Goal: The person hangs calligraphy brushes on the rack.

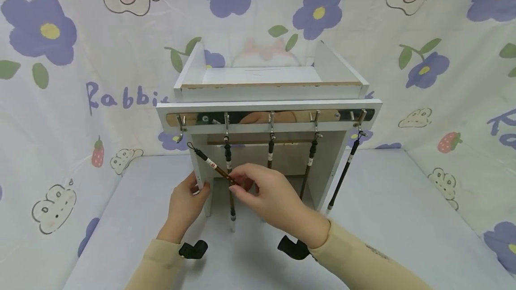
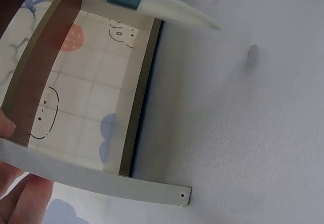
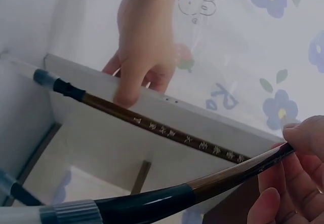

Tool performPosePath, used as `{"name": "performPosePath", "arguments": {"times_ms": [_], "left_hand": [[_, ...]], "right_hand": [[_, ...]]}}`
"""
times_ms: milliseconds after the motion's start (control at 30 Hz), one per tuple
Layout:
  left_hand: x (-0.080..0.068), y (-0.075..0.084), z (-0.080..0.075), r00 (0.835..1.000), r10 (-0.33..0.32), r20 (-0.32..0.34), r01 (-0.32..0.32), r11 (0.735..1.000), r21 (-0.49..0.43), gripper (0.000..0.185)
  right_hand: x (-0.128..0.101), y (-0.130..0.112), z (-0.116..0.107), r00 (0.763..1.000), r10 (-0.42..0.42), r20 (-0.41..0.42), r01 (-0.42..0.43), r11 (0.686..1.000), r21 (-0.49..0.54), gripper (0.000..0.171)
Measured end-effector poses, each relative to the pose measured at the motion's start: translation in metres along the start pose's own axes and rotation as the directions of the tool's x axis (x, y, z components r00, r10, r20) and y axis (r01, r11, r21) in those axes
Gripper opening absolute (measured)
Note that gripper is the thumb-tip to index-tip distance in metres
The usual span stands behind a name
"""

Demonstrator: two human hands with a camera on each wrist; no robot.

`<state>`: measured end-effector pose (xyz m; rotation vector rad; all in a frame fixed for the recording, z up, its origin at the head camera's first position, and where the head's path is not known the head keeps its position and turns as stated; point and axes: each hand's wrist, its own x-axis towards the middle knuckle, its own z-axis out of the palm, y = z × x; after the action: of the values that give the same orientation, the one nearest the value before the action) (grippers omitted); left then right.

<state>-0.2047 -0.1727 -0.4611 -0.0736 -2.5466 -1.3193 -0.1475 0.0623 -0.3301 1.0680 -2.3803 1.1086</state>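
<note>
A white rack (image 1: 266, 106) with a row of metal hooks stands on the table, and several brown calligraphy brushes hang from them. My left hand (image 1: 189, 197) grips the rack's left side panel (image 1: 200, 178); its fingers (image 2: 15, 193) curl round the panel edge (image 2: 101, 181). My right hand (image 1: 238, 182) pinches the shaft of a slanted brush (image 1: 211, 164) whose loop is at the leftmost hook (image 1: 180, 134). In the right wrist view the pinched brush (image 3: 202, 184) runs across the foreground from my right hand's fingers (image 3: 304, 148), with the left hand (image 3: 142, 57) behind on the panel.
Beside the held one hang a second brush (image 1: 230, 191), a third brush (image 1: 271, 149), a fourth brush (image 1: 309, 164) and a fifth brush (image 1: 343, 176) outside the right panel. A capped brush tip (image 2: 167, 8) crosses the left wrist view. A floral cloth (image 1: 60, 102) covers wall and table.
</note>
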Motion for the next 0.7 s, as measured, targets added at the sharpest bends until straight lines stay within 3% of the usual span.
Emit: {"name": "performPosePath", "arguments": {"times_ms": [333, 700], "left_hand": [[0.001, 0.000, 0.000, 0.999, 0.045, -0.021, -0.045, 0.999, 0.000, 0.033], [0.000, 0.001, 0.000, 1.000, 0.021, -0.021, -0.022, 1.000, -0.017, 0.034]], "right_hand": [[0.014, -0.007, 0.009, 1.000, -0.020, 0.008, 0.020, 1.000, 0.014, 0.014], [0.020, -0.008, 0.013, 1.000, 0.004, 0.017, -0.004, 1.000, 0.026, 0.015]]}}
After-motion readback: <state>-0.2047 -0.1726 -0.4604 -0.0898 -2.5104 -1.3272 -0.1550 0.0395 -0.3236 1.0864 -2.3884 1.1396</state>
